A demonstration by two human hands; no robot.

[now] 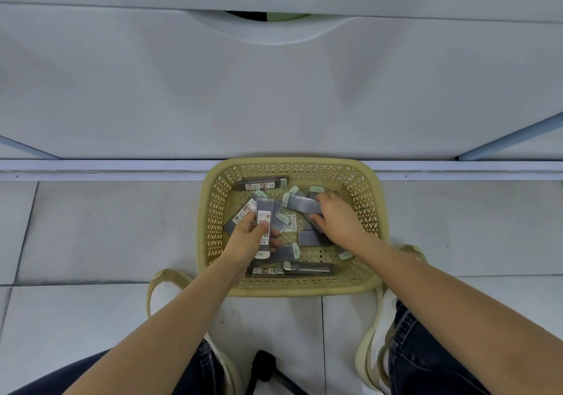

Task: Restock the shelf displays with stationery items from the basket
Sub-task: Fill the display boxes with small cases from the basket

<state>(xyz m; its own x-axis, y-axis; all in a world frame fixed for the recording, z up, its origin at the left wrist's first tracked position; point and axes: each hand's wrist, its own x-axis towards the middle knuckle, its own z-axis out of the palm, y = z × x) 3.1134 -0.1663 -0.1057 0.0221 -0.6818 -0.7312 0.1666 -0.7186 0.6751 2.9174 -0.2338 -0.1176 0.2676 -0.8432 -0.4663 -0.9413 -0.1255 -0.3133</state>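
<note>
Basket [210, 211] of yellow perforated plastic sits on the tiled floor [106, 227] against the white shelf base [274, 96], grey pencil-lead cases [259, 183] loose inside. The left hand [246, 237] grips a small stack of cases [263, 211]; the right hand [338, 216] pinches another case [301, 203].

The basket [210, 211] is open on top and crowded with packs [260, 185]. Across the upper frame a white panel [274, 99] blocks the way. Tiles [106, 227] left and right lie open; shoes [164, 291] flank the near corners.

The single head-worn view looks steeply down from close above onto the basket [213, 211] on the floor [91, 242].
</note>
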